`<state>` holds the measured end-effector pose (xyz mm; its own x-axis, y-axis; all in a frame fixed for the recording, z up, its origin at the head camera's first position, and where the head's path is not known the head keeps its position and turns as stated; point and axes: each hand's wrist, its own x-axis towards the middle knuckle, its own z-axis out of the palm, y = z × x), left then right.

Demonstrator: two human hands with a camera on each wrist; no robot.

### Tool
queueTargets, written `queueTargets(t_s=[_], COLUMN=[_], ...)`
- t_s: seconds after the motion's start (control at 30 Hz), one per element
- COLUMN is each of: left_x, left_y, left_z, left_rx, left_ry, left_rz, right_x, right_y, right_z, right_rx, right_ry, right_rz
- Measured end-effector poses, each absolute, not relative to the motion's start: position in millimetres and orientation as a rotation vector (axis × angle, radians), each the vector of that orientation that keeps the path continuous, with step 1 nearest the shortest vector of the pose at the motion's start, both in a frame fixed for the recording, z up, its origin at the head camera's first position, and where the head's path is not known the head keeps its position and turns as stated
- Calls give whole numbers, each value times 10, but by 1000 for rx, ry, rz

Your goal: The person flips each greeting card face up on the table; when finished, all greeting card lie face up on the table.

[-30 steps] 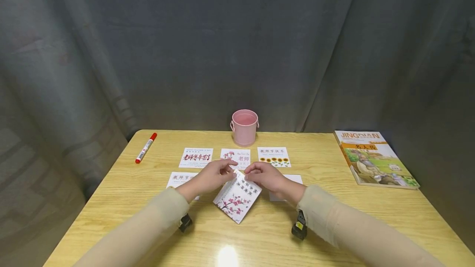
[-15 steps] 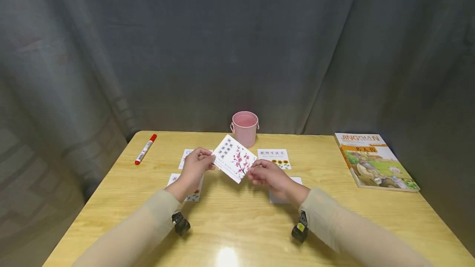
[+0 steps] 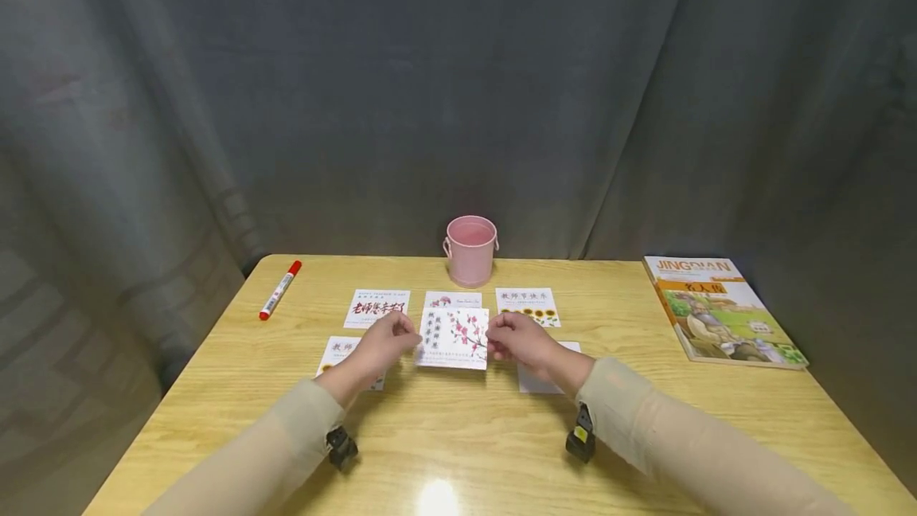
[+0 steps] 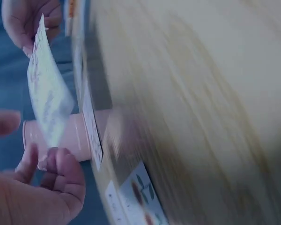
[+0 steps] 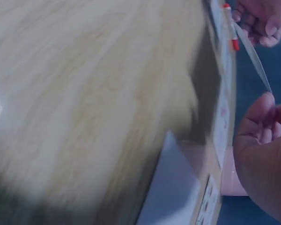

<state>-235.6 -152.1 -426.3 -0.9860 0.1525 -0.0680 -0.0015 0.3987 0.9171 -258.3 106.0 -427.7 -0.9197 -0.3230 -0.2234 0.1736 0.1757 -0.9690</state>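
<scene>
Head view shows my left hand (image 3: 384,343) and right hand (image 3: 519,338) pinching the blossom card (image 3: 454,338) by its two short edges, so its long axis runs straight across from one hand to the other. I hold it just above the table (image 3: 645,420), lifted clear of the surface as the wrist views show, over the gap in the near row of cards, between the left card (image 3: 339,351) and blank card (image 3: 536,380).
</scene>
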Motion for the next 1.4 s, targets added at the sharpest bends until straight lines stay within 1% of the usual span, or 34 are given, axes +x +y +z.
queueTargets(t_s=[0.07, 0.13, 0.27, 0.37, 0.53, 0.7, 0.87, 1.03, 1.2, 1.4], left_x=[-2323, -2284, -2206, -2173, -2167, -2180, -2138, -2088, -2162, -2240], left_y=[-1498, -1453, -1316, -1214, -1134, -1102, -1076, -1080, -1068, -869], left_z=[-4266, -4270, -4250, -4237, -4247, -4235, -4266, -4313, -4287, -4180], left_rx=[286, 492, 886, 1033, 1050, 1074, 1067, 1055, 1091, 1189], left_ry=[2600, 2708, 2790, 2774, 2749, 2787, 2813, 2788, 2775, 2808], left_rz=[1462, 1231, 820, 624, 422, 270, 172, 186, 340, 411], right_x=[-2555, -2529, -2491, -2480, -2467, -2461, -2457, -2456, -2520, -2567], right_y=[1069, 1072, 1057, 1046, 1051, 1091, 1194, 1418, 1711, 2116], right_z=[-4306, -4333, -4371, -4404, -4446, -4335, -4250, -4249, -4153, -4019], right_rx=[-159, -158, -94, -37, -27, -48, -155, -192, -181, -179], right_ry=[2100, 2109, 2112, 2115, 2091, 2072, 2128, 2188, 2200, 2242], right_rz=[-1722, -1674, -1677, -1705, -1692, -1647, -1527, -1437, -1456, -1439])
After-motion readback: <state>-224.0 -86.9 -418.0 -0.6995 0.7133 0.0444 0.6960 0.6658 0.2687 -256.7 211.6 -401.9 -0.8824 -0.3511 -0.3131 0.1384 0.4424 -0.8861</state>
